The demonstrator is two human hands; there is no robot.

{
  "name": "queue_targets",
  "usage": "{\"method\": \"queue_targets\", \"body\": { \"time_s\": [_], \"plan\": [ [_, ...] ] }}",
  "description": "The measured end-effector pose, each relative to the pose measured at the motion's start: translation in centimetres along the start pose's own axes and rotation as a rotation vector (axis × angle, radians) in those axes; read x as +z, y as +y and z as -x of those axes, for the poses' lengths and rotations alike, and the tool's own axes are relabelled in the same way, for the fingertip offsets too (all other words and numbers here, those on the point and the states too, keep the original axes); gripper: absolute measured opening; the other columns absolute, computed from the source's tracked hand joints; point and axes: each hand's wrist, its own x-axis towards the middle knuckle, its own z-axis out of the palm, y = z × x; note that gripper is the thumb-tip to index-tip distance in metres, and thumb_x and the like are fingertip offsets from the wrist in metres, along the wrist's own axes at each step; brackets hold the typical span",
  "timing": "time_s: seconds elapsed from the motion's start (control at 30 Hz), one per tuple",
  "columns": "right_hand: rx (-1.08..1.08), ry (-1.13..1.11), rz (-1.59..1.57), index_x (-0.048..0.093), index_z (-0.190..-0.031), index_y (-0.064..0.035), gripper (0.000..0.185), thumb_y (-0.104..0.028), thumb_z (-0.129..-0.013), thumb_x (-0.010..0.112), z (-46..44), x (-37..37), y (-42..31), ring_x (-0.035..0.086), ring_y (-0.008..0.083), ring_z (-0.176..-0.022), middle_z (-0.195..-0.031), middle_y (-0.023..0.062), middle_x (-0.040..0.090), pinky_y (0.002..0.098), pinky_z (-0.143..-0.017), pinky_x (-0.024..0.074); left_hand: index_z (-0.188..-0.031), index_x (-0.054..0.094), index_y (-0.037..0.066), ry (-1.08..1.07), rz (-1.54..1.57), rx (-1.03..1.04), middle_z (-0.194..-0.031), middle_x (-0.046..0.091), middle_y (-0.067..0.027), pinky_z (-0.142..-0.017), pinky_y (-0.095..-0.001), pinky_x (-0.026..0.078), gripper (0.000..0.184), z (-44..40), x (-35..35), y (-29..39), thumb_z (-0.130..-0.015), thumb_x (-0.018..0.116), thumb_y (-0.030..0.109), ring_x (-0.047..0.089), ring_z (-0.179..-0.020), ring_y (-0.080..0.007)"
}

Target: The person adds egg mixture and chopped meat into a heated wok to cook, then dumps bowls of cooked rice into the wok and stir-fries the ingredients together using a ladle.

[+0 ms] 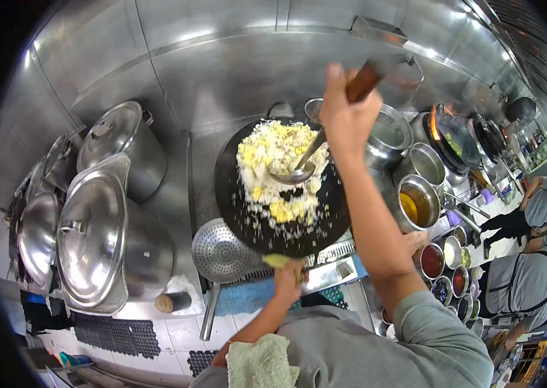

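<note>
Head view: the wok's near edge is partly covered by the left hand (288, 282) and its yellowish cloth (276, 260), so whether the fingers touch metal cannot be told. That hand's grip is closed on the cloth at the rim. The right hand (348, 116) has its grip wrapped around the wooden handle of the ladle (294, 176), whose bowl sits tilted among the white grains and yellow pieces (280, 155) in the wok (231, 194). A small dark clump (291, 194) lies just below the bowl, too unclear to identify. The right forearm crosses the wok's right side and hides part of the rim.

A perforated strainer (220, 251) lies at the wok's lower left, its handle pointing toward the person. Tall lidded pots (150, 239) bound the left side, and the steel wall (221, 77) stands behind the wok. To the right, metal pots (417, 204) crowd close beside the forearm. The air above the wok is open around the ladle. Black fisheye borders cut off the outer pots at left and a co-worker (522, 284) at right.
</note>
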Motion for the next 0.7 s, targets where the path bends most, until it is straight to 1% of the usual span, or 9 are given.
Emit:
{"method": "queue_targets", "body": {
  "time_s": [0.07, 0.13, 0.2, 0.37, 0.4, 0.43, 0.5, 0.53, 0.7],
  "plan": [
    [-0.059, -0.047, 0.032, 0.044, -0.063, -0.0024, 0.052, -0.031, -0.098, 0.071, -4.7, 0.6, -5.0, 0.036, 0.0060, -0.060, -0.057, -0.0041, 0.040, 0.0313, -0.051, 0.0305, -0.103, 0.056, 0.007, 0.019, 0.054, -0.022, -0.085, 0.065, -0.0132, -0.042, -0.0361, 0.046, 0.014, 0.8, 1.7, 1.1, -0.089, 0.058, 0.009, 0.059, -0.055, -0.0228],
    [-0.152, -0.096, -0.116, 0.048, -0.065, -0.0130, 0.043, -0.027, -0.099, 0.070, -7.7, 1.9, -9.8, 0.040, 0.0070, -0.039, -0.052, -0.0045, 0.045, 0.0257, -0.038, 0.0283, -0.099, 0.055, 0.006, 0.099, 0.199, -0.059, -0.083, 0.065, -0.0131, -0.046, -0.0354, 0.048, 0.010, -1.4, 3.2, 1.9, -0.089, 0.058, 0.010, 0.058, -0.058, -0.0223],
    [-0.042, -0.172, -0.222, 0.047, -0.070, -0.0160, 0.037, -0.024, -0.100, 0.067, -9.2, 3.1, -13.9, 0.037, 0.0041, -0.039, -0.053, -0.0074, 0.043, 0.0244, -0.036, 0.0278, -0.094, 0.054, 0.008, -0.115, 0.098, -0.041, -0.090, 0.067, -0.0138, -0.050, -0.0319, 0.047, 0.009, -4.2, 4.7, 5.3, -0.092, 0.059, 0.015, 0.059, -0.063, -0.0206],
    [-0.202, -0.144, -0.043, 0.049, -0.063, -0.0112, 0.044, -0.028, -0.097, 0.072, -9.9, 3.4, -2.5, 0.041, 0.0081, -0.042, -0.051, -0.0034, 0.044, 0.0280, -0.041, 0.0291, -0.092, 0.053, 0.006, -0.090, -0.017, -0.069, -0.088, 0.066, -0.0150, -0.046, -0.0337, 0.043, 0.011, -9.1, 4.7, 6.5, -0.091, 0.059, 0.015, 0.056, -0.059, -0.0216],
    [-0.070, -0.110, 0.067, 0.049, -0.063, -0.0110, 0.043, -0.026, -0.096, 0.072, -7.0, 2.9, 0.7, 0.042, 0.0075, -0.048, -0.053, -0.0032, 0.044, 0.0287, -0.045, 0.0305, -0.092, 0.054, 0.006, -0.061, -0.002, -0.079, -0.089, 0.066, -0.0151, -0.046, -0.0338, 0.042, 0.011, -8.9, 4.8, 6.7, -0.091, 0.059, 0.015, 0.056, -0.059, -0.0220],
    [-0.108, -0.073, 0.194, 0.048, -0.070, 0.0030, 0.048, -0.030, -0.097, 0.070, -4.0, 2.4, 4.5, 0.037, 0.0118, -0.063, -0.059, 0.0090, 0.041, 0.0369, -0.054, 0.0358, -0.093, 0.054, 0.005, -0.031, 0.019, -0.087, -0.089, 0.066, -0.0152, -0.046, -0.0340, 0.042, 0.011, -8.4, 5.4, 6.9, -0.090, 0.059, 0.015, 0.056, -0.059, -0.0224],
    [0.096, -0.079, 0.010, 0.046, -0.070, 0.0000, 0.044, -0.022, -0.099, 0.070, 0.3, 1.2, 12.6, 0.037, 0.0113, -0.064, -0.060, 0.0016, 0.040, 0.0349, -0.058, 0.0352, -0.093, 0.055, 0.005, -0.025, 0.032, -0.073, -0.090, 0.066, -0.0156, -0.046, -0.0342, 0.042, 0.012, -8.6, 5.7, 7.2, -0.090, 0.058, 0.016, 0.056, -0.059, -0.0232],
    [0.040, -0.090, 0.001, 0.044, -0.064, -0.0105, 0.046, -0.024, -0.100, 0.068, -0.3, 1.2, 12.8, 0.043, 0.0062, -0.048, -0.057, -0.0030, 0.047, 0.0278, -0.044, 0.0333, -0.094, 0.055, 0.005, -0.048, 0.031, -0.048, -0.091, 0.067, -0.0159, -0.046, -0.0342, 0.042, 0.012, -9.5, 5.6, 7.1, -0.091, 0.058, 0.016, 0.056, -0.059, -0.0236],
    [0.109, -0.177, -0.107, 0.045, -0.065, -0.0115, 0.045, -0.026, -0.100, 0.070, -5.8, 3.4, 1.7, 0.041, 0.0079, -0.042, -0.055, -0.0033, 0.046, 0.0268, -0.040, 0.0309, -0.092, 0.054, 0.006, -0.022, 0.017, -0.086, -0.090, 0.068, -0.0159, -0.048, -0.0338, 0.042, 0.013, -8.3, 5.4, 6.8, -0.091, 0.057, 0.018, 0.057, -0.061, -0.0238]
  ]
}}
